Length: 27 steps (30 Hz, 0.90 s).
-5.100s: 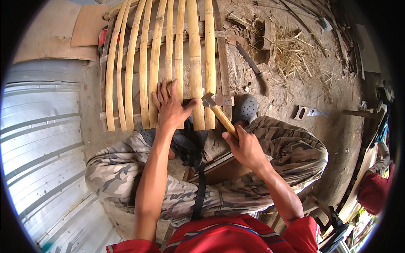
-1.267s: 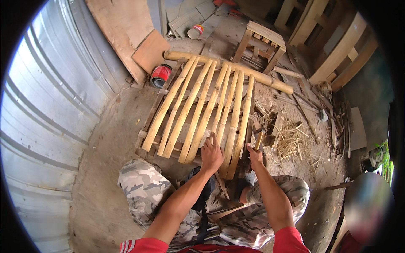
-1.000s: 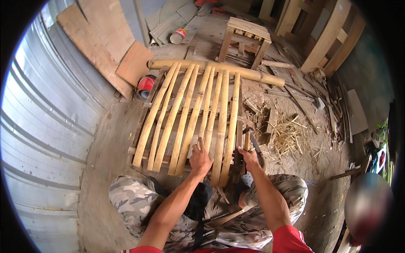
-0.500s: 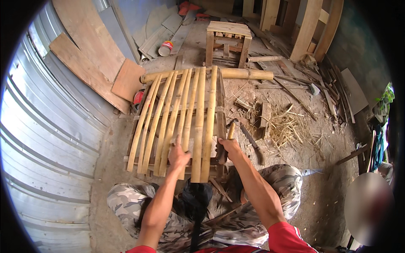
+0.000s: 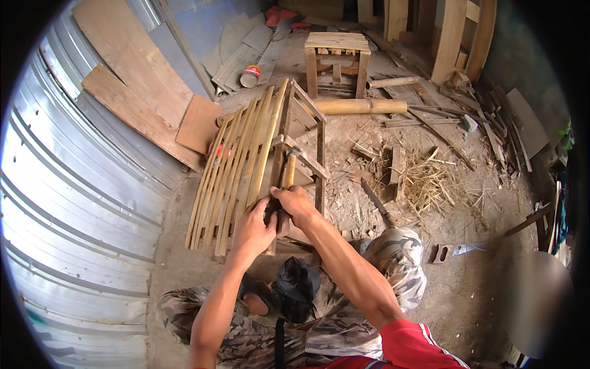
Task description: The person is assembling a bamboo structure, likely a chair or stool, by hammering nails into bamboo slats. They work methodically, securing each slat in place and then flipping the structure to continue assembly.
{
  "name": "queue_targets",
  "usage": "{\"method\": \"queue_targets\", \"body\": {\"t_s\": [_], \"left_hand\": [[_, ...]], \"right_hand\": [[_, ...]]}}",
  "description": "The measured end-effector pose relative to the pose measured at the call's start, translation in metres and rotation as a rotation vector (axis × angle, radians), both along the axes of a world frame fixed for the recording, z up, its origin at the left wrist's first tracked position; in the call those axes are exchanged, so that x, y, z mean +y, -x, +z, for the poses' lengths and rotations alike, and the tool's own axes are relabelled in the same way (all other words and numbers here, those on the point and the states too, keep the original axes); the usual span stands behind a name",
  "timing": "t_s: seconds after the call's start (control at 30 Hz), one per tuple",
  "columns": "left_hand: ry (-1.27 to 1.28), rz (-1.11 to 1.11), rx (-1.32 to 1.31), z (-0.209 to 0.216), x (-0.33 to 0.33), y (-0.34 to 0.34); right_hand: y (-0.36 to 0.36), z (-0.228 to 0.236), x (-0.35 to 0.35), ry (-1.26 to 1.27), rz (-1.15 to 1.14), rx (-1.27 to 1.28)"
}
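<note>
My right hand is closed round the handle of a hammer, whose head points away from me over the frame. Right beside it, my left hand has its fingers curled at the near end of the slats. Something dark shows between the two hands, too hidden to name. Several yellow bamboo slats lie side by side, with gaps, across a wooden frame. The slats sit toward the frame's left, and its right part shows bare bars.
A machete and a handsaw lie on the floor at right, near bamboo shavings. Beyond are a thick bamboo pole and a slatted stool. Boards lean at left; a black bag lies between my legs.
The slatted frame now stands turned, its slats slanting and its right side bare. Both hands have come together at its near end, the right one moving left with the hammer.
</note>
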<state>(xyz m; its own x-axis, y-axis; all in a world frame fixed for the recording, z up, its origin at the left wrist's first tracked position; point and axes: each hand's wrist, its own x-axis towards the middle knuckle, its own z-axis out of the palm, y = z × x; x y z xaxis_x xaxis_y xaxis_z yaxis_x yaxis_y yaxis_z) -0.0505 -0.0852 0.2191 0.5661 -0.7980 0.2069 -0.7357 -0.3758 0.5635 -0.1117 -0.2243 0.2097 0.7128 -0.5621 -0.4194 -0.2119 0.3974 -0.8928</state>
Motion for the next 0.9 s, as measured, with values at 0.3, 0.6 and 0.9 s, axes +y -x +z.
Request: {"method": "queue_targets", "body": {"t_s": [0.3,0.6,0.9], "left_hand": [[-0.171,0.011,0.023,0.008,-0.022,-0.048],[-0.266,0.005,0.448,0.02,-0.033,-0.064],[-0.25,-0.048,0.571,0.031,-0.032,-0.078]], "right_hand": [[-0.029,0.0,0.003,-0.065,0.004,-0.23],[-0.034,0.012,0.001,-0.1,0.095,-0.181],[-0.032,0.019,-0.017,-0.172,0.102,-0.141]]}}
